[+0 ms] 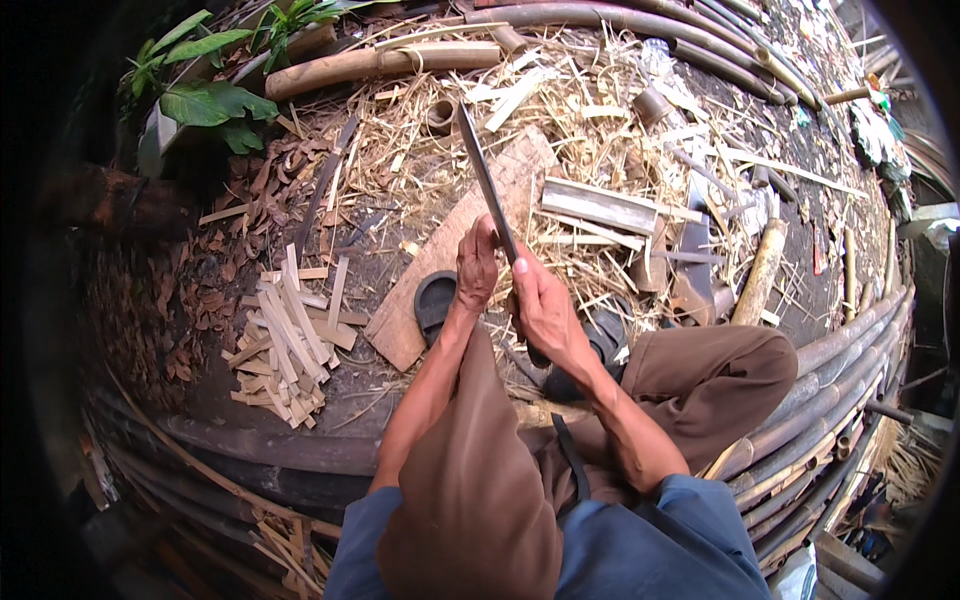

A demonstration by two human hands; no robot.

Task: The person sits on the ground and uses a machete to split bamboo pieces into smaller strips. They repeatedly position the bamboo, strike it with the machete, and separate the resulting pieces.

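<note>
Beginning with the right grip [545, 305]: what is its condition?

Closed, fingers wrapped round the lower end of a long, dark-grey metal blade [480, 165], thumb laid along it. A dark butt end shows below the fist; the tip points forward and to the left of this grip.

And the left grip [477, 270]?

Raised just left of the blade, fingers close together and partly bent. Whether they touch the metal, or have hold of anything thin, cannot be told from this view.

Surroundings?

Beneath the left grip and running forward of it, a flat, brown wooden board [410, 305]. Further left, a loose heap of pale, narrow bamboo slats [290, 345]. Forward and right of the right grip, a pale, hollow length of split bamboo [600, 205].

Principal hazard?

In my judgement, a cut to the left grip. Its bare fingers sit beside the blade; a twist or slip of the right grip could bring metal to skin. The sharp edge cannot be made out.

Anything further?

The left knee in brown cloth [475, 390], just below the left grip, would be exposed to a stroke drawn bodyward. A stray downward stroke might reach the black sandal [427, 310] near that grip.
</note>
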